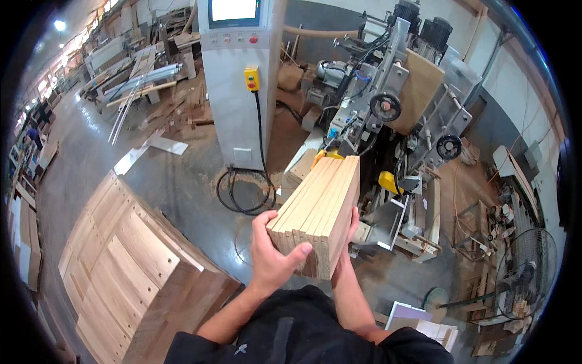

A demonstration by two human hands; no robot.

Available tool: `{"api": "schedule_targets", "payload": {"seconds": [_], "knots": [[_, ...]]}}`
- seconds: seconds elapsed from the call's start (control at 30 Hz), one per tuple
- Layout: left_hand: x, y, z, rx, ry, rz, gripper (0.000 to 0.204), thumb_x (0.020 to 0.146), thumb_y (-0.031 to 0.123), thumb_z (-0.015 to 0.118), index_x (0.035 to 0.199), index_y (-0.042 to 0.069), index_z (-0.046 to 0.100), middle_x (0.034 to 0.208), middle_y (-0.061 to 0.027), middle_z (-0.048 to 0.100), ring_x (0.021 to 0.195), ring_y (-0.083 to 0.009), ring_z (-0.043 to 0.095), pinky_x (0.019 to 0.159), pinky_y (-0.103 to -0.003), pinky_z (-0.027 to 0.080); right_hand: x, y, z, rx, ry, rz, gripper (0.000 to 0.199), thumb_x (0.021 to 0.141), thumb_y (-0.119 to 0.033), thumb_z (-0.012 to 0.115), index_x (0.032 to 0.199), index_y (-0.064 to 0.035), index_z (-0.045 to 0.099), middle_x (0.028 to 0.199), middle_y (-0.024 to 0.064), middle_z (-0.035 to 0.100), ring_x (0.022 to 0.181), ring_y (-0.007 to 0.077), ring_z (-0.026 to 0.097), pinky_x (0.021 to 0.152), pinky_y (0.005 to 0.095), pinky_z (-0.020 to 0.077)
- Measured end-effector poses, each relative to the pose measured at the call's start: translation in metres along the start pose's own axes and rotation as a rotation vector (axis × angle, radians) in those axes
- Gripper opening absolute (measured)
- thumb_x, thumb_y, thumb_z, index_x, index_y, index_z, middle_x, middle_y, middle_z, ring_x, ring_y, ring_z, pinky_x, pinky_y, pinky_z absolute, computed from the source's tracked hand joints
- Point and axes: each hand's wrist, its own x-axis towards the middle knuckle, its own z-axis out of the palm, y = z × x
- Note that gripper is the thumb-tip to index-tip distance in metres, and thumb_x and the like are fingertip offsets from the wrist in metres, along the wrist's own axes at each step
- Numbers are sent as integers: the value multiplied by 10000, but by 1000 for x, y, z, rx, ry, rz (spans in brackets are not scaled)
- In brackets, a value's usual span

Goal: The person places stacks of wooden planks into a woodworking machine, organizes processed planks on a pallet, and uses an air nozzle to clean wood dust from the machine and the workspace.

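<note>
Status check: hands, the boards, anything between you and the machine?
Left hand grips the near end of the board bundle; right hand braces its far side. Bundle lifted, pointing at the woodworking machine. Nothing in between.

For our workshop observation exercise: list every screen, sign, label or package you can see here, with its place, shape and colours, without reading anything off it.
Screen: top of the grey control cabinet, top centre; rectangular, glowing white, dark frame.
Button row: just under the screen; small round buttons, one red.
Yellow switch box: on the cabinet's front; squarish, red knob, black cable below.
No packages or signs can be made out.
Both hands, left hand and right hand, hold a bundle of wooden boards.
</note>
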Motion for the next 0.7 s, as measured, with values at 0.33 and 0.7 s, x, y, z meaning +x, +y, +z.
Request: {"api": "schedule_targets", "payload": {"seconds": [0.33, 0.7], "knots": [[-10, -80, 20, -313, 8, -200, 1064, 702, 584, 704, 1384, -45, 183, 1346, -163, 329, 1246, -278, 360, 1034, -386, 312, 47, -33, 49, -94, 136, -224, 860, 685, -545, 623, 1319, -12, 390, 1145, 180, 516, 1051, 311, 510, 898, 426, 426], [99, -70, 92, -639, 174, 2, 942, 755, 747, 372, 1355, 22, 331, 1298, -160, 426, 1194, -300, 433, 963, -436, 387, 75, -113, 73, -110, -268, -256, 949, 574, -482, 748, 1317, -12, 388, 1224, 144, 505, 1121, 311, 501, 924, 443, 456]]}}
